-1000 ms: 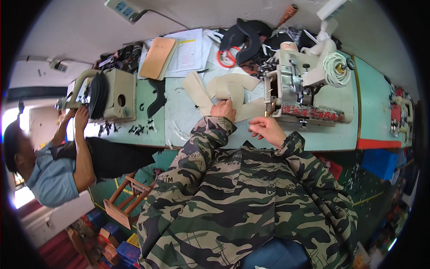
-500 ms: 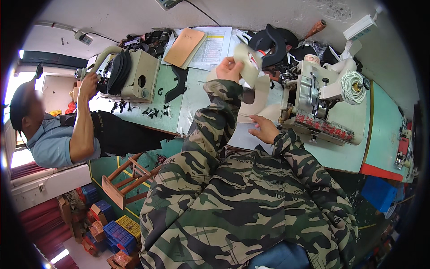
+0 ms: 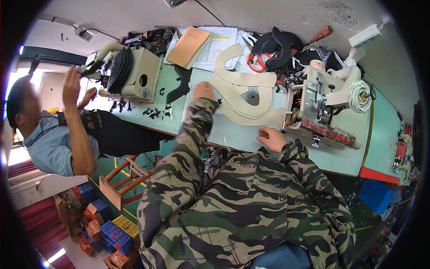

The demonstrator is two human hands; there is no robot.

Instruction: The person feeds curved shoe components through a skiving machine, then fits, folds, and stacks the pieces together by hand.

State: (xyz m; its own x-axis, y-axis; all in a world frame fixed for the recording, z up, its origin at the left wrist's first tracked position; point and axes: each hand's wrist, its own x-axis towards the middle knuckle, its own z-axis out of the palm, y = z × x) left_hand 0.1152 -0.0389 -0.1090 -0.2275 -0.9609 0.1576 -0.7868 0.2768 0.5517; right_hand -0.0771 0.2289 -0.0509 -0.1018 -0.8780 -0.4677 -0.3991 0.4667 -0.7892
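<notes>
Several flat cream curved pieces (image 3: 251, 80) lie overlapping on the pale green table (image 3: 219, 136), some of them U-shaped. My left hand (image 3: 204, 91) is at the left ends of these pieces, low over the tabletop. Its fingers are foreshortened and smeared, so any contact with a piece is unclear. Close to the table's front edge, my right hand (image 3: 272, 138) rests with its fingers curled in and nothing visible in them. It is apart from the cream pieces, just below their right end. A bench machine (image 3: 320, 96) with a coil of white cord (image 3: 355, 93) stands to its right.
Red-handled scissors (image 3: 257, 62), black curved pieces (image 3: 280, 47) and a tan notebook (image 3: 190, 46) lie along the back. A black curved piece (image 3: 180, 85) sits left of my left hand. A co-worker (image 3: 58, 130) is at another machine (image 3: 134, 74); a wooden stool (image 3: 121, 181) stands behind.
My left hand has let go of the raised cream piece, which now lies on the others, and has moved left and nearer. My right hand's fingers have curled in. The co-worker's arm has shifted left.
</notes>
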